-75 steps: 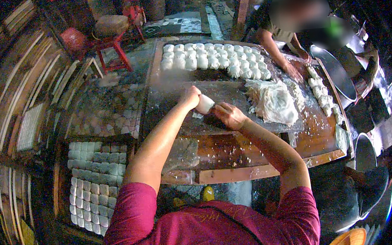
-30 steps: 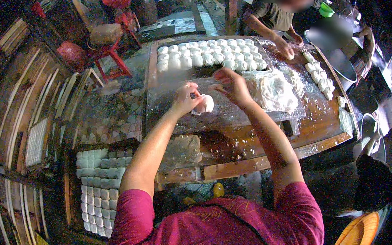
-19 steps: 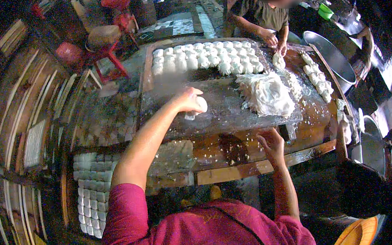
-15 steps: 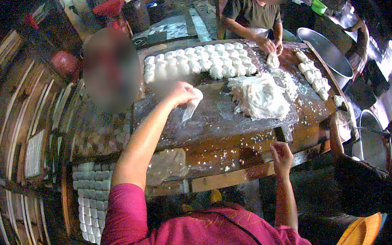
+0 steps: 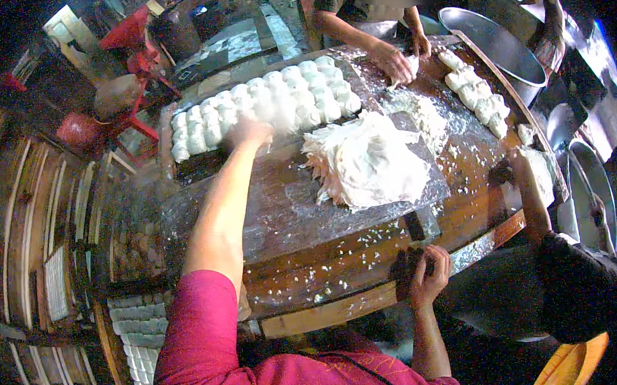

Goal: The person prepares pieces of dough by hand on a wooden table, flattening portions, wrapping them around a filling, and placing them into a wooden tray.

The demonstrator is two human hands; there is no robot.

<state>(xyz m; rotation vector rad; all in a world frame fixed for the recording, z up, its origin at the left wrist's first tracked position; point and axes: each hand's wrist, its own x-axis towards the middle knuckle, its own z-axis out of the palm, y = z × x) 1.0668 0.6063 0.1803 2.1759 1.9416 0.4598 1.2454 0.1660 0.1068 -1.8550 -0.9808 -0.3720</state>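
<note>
I read the left hand (image 5: 250, 133), blurred, over the rows of white dough pieces (image 5: 264, 108) at the bench's (image 5: 344, 263) far side; grip unclear. A careless drop could dent neighbours. Right hand (image 5: 427, 274) clasps the near edge; slipping risks imbalance.

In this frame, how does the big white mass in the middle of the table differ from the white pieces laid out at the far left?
The white mass is one large, ragged, uneven heap; the white pieces are many small, rounded lumps. The mass lies alone mid-table; the pieces sit packed in neat rows. The left hand reaches the pieces, while nothing touches the mass. Both are white and look like the same soft material.
</note>
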